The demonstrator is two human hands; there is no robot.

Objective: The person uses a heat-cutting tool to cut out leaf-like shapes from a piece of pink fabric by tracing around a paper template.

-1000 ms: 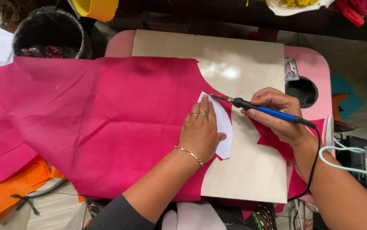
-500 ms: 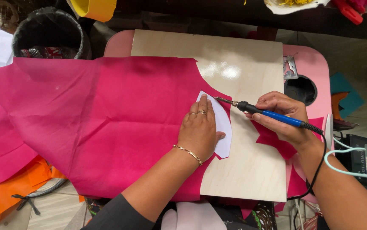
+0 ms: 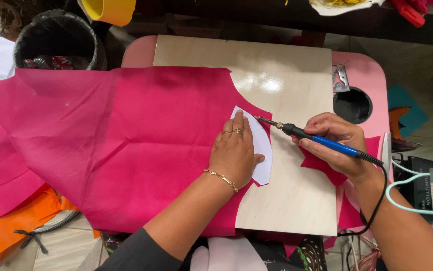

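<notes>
While the left hand [image 3: 234,153] presses flat on the white template [image 3: 259,145] over pink fabric [image 3: 126,145], the right hand [image 3: 334,140] grips the hot cutter [image 3: 317,139], tip at the template's upper edge beside the left fingertips, outline largely uncut

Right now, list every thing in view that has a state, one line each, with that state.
left hand: flat, pressing the white paper template
white paper template: lying on the pink fabric, partly covered
pink fabric: spread flat, edge cut in curves
right hand: closed around the hot cutting pen
hot cutting pen: tip at the template's upper edge, corded
wooden board: lying under the fabric
black bin: open
</notes>
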